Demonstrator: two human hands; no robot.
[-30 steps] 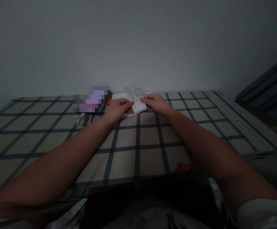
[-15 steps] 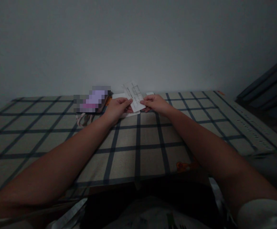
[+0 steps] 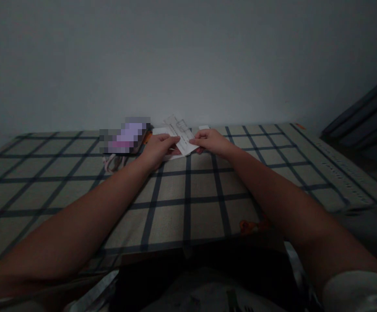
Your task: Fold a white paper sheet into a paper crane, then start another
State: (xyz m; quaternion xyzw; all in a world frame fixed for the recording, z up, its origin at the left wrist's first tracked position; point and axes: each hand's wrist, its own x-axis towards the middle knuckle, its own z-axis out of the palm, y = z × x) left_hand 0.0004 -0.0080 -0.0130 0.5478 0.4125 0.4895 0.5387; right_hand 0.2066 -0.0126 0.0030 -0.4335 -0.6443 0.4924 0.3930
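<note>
A white printed paper, with dark lines of text and a box-like drawing, is held between my two hands near the back of the table. My left hand pinches its left edge, thumb on top. On the other side, my right hand grips its right edge between thumb and fingers. Another white sheet lies on the cloth beneath, partly covered by my left hand and the held paper. Behind my right hand a small white piece shows; what it is I cannot make out.
A checked tablecloth covers the table, which meets a plain wall. To the left lies a phone-like device, its screen lit purple and blurred, with a pale looped cord in front. Dark folded fabric stands at the right.
The held paper has tipped lower and flatter, its far end dropping slightly toward the table. Both hands stay almost in place, keeping their grip.
</note>
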